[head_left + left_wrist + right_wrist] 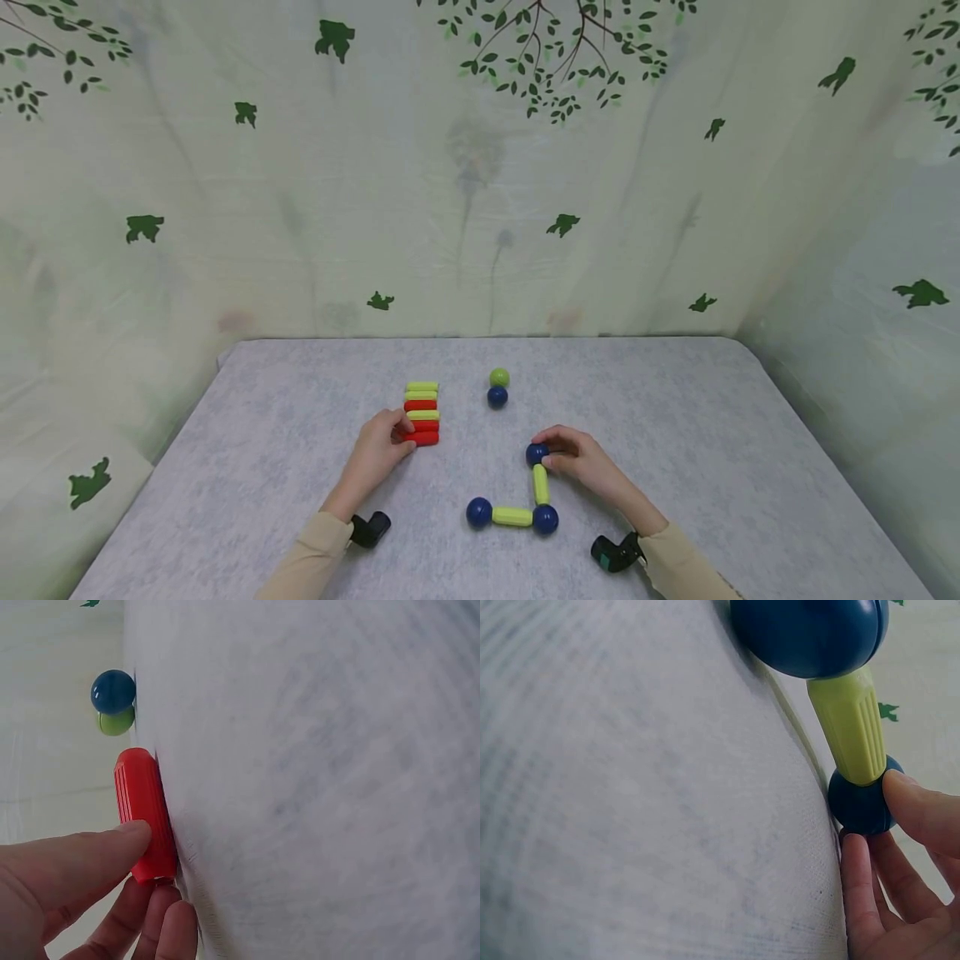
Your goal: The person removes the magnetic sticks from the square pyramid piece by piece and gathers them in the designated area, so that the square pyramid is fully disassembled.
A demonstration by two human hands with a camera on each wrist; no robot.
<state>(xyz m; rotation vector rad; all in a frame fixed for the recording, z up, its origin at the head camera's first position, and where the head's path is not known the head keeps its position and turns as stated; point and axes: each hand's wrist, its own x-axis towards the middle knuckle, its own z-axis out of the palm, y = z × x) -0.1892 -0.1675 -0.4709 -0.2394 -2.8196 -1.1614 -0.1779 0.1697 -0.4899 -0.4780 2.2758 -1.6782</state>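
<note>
Directions are read in the head view, with twelve o'clock at the table's far edge. A red rod point(426, 437), the nearest of a row of six, is pinched at its left end between thumb and fingers by the left hand point(382, 442), which is positioned at eight o'clock of the row. Toward twelve o'clock from this rod, a second red rod point(429, 426), a yellow-green rod point(427, 415), a third red rod point(421, 406) and two further yellow-green rods point(422, 397) are lined up in parallel.

A dark blue ball point(537, 453) is grasped between thumb and fingers by the right hand point(577, 457), located at three o'clock of it. An L-shape is formed there: a first link rod point(541, 485) is directed from this ball to six o'clock and met by a corner ball point(545, 519); a second link rod point(512, 517) is directed to nine o'clock and capped by an end ball point(479, 512).

At eleven o'clock from the grasped ball, a loose blue ball point(497, 397) is noted, with a green ball point(499, 377) just beyond it at twelve o'clock; contact between them cannot be confirmed. The table point(712, 433) is covered in mottled grey, and a leaf-patterned backdrop point(390, 167) is hung behind it.
</note>
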